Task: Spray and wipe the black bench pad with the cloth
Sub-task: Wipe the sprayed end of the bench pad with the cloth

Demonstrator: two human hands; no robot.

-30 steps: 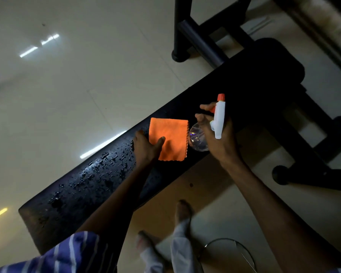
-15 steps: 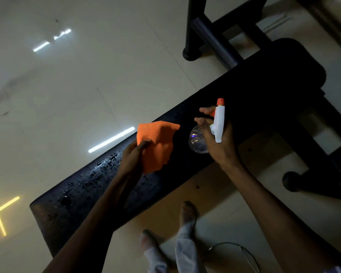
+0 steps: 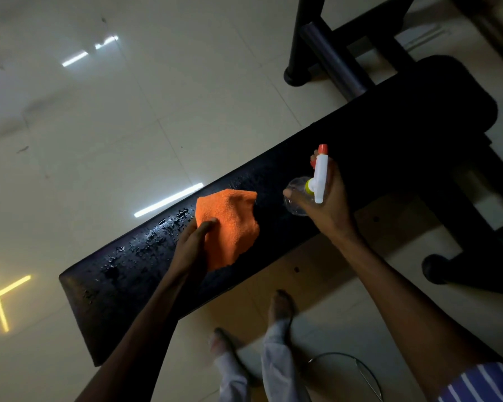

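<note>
A long black bench pad (image 3: pixel 369 146) runs diagonally from lower left to upper right, and water droplets glisten on its left half. My left hand (image 3: pixel 193 245) grips a bunched orange cloth (image 3: pixel 233 224) over the middle of the pad. To the right of the cloth, my right hand (image 3: pixel 328 204) holds a clear spray bottle (image 3: pixel 298 198) with a white trigger head and red nozzle, hovering above the pad.
Black bench frame legs (image 3: pixel 331 53) stand at the top, and a black base foot (image 3: pixel 436 271) sits at the right. My feet (image 3: pixel 279 309) are on the tiled floor just below the pad. A thin wire ring (image 3: pixel 357 364) lies on the floor near my right arm.
My left hand picked the flat cloth up off the pad, bunched it and carried it leftward toward the wet droplets. The spray bottle stayed roughly where it was.
</note>
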